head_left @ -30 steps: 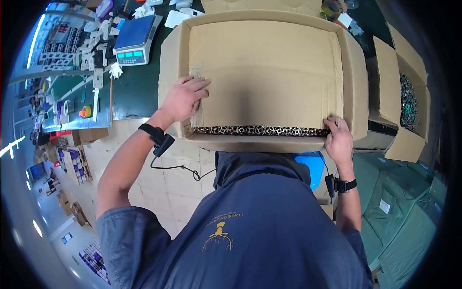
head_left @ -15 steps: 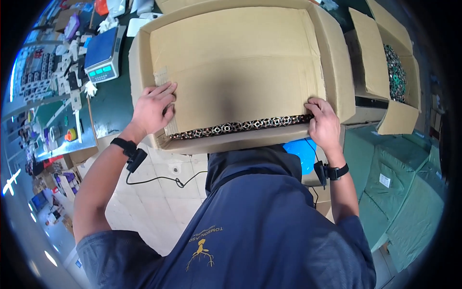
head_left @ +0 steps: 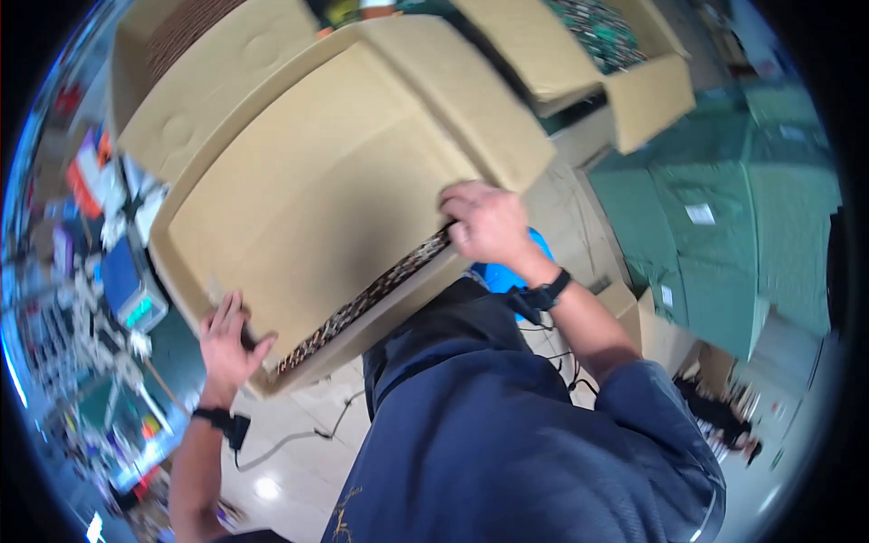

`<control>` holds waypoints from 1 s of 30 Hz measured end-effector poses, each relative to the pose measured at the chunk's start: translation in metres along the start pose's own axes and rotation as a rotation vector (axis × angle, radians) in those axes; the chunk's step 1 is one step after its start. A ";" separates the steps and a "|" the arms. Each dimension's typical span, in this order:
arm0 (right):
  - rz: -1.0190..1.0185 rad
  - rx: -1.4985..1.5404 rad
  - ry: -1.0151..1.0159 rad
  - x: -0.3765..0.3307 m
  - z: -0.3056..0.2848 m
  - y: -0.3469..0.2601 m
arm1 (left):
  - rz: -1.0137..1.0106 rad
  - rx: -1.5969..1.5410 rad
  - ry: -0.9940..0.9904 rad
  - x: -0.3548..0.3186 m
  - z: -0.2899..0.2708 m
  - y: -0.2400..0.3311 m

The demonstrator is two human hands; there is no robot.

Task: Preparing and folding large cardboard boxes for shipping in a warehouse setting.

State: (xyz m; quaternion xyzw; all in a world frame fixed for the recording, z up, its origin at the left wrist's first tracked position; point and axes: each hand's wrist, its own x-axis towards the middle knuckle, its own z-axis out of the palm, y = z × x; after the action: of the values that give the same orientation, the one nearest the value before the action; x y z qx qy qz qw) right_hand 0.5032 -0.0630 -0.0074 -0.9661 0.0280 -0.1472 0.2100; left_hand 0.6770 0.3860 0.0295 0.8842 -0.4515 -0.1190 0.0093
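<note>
A large open cardboard box [head_left: 317,190] fills the middle of the view, tilted with its right side higher. A strip with a leopard-like pattern [head_left: 371,290] runs along its near inner edge. My left hand [head_left: 226,339] grips the box's near left corner, fingers curled over the rim. My right hand [head_left: 484,222] holds the near right rim, fingers over the patterned strip. Both wrists wear black bands, and a cable hangs from the left one. My dark blue shirt fills the lower middle.
More open cardboard boxes [head_left: 634,81] stand at the upper right, one holding small dark parts. Green bins [head_left: 724,226] are stacked at the right. A blue scale [head_left: 127,290] and cluttered small items lie at the left. Pale floor tiles [head_left: 299,452] show below.
The whole view has swung: the box now sits tilted, right side up, and appears shifted left. Both hands keep their hold on its near rim.
</note>
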 end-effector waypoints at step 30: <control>-0.118 0.146 0.651 -0.033 0.042 0.014 | 0.001 0.026 -0.104 -0.010 -0.002 0.025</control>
State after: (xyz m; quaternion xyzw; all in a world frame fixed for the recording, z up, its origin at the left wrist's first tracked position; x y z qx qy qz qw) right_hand 0.4844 -0.0551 -0.0584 -0.8509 0.0271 -0.4613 0.2498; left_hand 0.6519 0.3793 0.0361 0.8768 -0.4532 -0.1589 -0.0257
